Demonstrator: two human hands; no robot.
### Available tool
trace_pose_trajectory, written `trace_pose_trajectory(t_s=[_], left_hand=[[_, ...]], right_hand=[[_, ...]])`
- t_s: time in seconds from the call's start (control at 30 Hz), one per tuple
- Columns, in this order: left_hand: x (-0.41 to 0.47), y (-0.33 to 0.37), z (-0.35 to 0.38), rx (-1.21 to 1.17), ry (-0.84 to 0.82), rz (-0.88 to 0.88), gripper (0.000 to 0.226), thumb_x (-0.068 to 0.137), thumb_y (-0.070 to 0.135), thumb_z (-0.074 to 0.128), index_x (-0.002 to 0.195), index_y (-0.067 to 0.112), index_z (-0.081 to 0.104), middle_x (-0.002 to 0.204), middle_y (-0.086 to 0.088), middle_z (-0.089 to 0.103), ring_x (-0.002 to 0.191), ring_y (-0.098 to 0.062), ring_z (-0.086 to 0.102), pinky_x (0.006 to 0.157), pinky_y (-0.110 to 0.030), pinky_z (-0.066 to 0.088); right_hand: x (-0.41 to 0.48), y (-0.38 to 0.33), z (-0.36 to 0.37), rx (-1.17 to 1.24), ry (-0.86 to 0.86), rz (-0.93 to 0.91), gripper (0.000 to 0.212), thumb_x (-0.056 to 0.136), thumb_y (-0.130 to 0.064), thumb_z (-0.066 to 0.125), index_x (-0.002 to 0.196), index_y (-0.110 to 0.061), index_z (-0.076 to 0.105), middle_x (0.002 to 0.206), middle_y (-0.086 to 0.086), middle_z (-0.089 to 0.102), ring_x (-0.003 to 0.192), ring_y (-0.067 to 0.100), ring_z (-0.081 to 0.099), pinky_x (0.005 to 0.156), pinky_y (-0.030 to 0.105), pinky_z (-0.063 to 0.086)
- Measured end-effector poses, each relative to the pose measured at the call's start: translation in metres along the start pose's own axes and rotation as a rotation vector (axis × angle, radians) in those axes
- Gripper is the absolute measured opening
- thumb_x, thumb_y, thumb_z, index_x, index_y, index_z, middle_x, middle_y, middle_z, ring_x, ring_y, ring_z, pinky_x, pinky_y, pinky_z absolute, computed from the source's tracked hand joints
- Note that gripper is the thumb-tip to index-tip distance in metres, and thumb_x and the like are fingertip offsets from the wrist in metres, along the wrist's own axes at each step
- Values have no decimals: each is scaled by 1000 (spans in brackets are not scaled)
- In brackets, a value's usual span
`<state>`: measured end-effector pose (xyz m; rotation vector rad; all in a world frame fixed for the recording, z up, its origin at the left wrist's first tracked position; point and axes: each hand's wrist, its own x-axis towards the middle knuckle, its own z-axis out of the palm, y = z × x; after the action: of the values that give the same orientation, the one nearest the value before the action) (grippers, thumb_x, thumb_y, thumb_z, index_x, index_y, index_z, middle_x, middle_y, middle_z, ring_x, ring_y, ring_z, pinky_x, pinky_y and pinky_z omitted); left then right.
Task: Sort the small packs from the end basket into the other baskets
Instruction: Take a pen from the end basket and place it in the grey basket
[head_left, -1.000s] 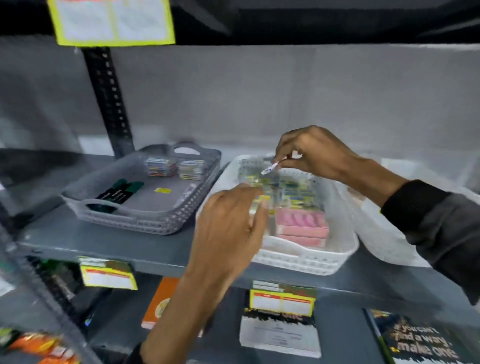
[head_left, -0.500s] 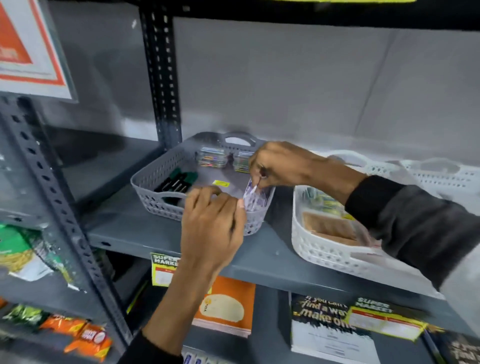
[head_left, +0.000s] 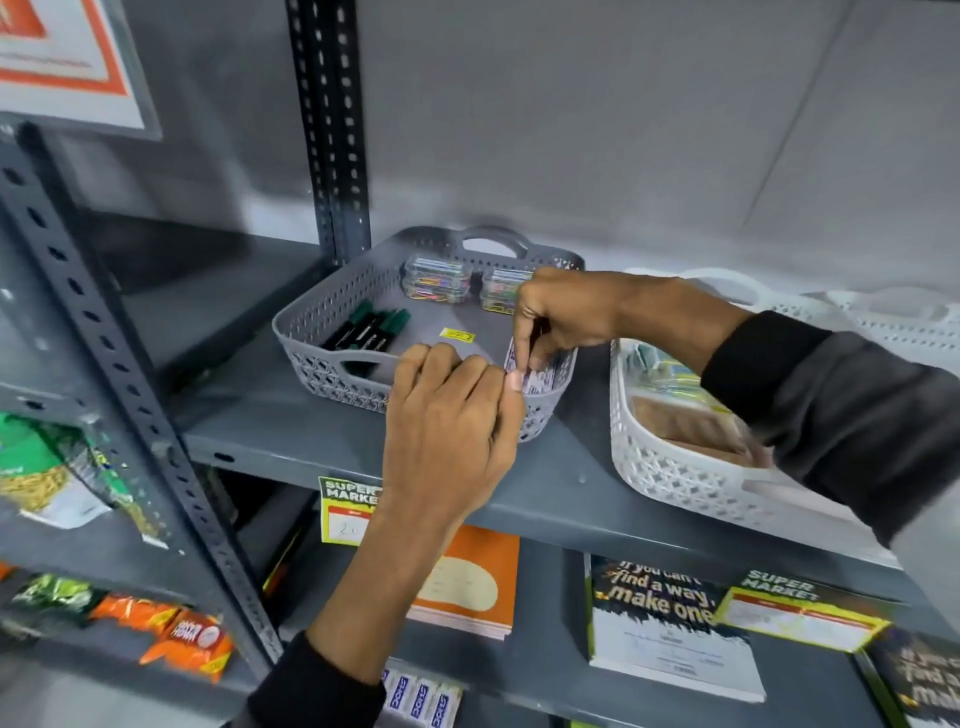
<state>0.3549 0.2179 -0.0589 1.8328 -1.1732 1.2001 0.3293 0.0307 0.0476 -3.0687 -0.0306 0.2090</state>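
Observation:
A grey basket (head_left: 332, 312) sits on the grey shelf with black and green markers (head_left: 371, 327), clear boxes of coloured clips (head_left: 436, 278) and a yellow tag (head_left: 457, 335) inside. My right hand (head_left: 563, 312) pinches small white packs (head_left: 540, 374) that stand against the basket's near right wall. My left hand (head_left: 452, 421) is at the same corner, its fingertip touching the packs. To the right stands a white basket (head_left: 670, 467) with mixed small packs and pink-brown packets, partly hidden by my right sleeve.
A second white basket (head_left: 893, 322) stands at the far right. A perforated upright post (head_left: 332, 130) rises behind the grey basket. Price labels (head_left: 345, 509) hang on the shelf edge. Notebooks (head_left: 670, 623) and snack packs (head_left: 187, 639) lie on lower shelves.
My view swung left from the white basket to the grey one. My right hand carried the small packs over and set them inside the grey basket's right corner; my left hand followed.

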Motion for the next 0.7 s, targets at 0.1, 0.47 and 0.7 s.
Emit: trace_pose_trajectory(t_s=[0.1,0.47,0.7], left_hand=[[1,2,-2,-7,-7,-19,38,101,21,45,69,7,59,69,-6,63,70,-29,50,85,-41,38],[41,82,-20,-319,-70,-69,29,100,24,45,75,14,57,73,1,60,77,-23,52,82,-35,34],[67,182,-19,-528,-291,20,28,100,32,44,90,19,67,90,5,72,88,-18,61,84,-36,42]], right_hand=[[-12,2,-5,-10,115,-30,19,78,-15,79,96,-23,82,88,-9,79,80,-7,62,66,1,44],[-125,50,-32,-4,414,118,13,83,-20,76,94,-17,81,86,-3,79,64,1,65,64,-1,42],[-225,115,-23,-35,520,350,13,83,-18,74,94,-16,80,89,0,80,73,16,71,69,14,48]])
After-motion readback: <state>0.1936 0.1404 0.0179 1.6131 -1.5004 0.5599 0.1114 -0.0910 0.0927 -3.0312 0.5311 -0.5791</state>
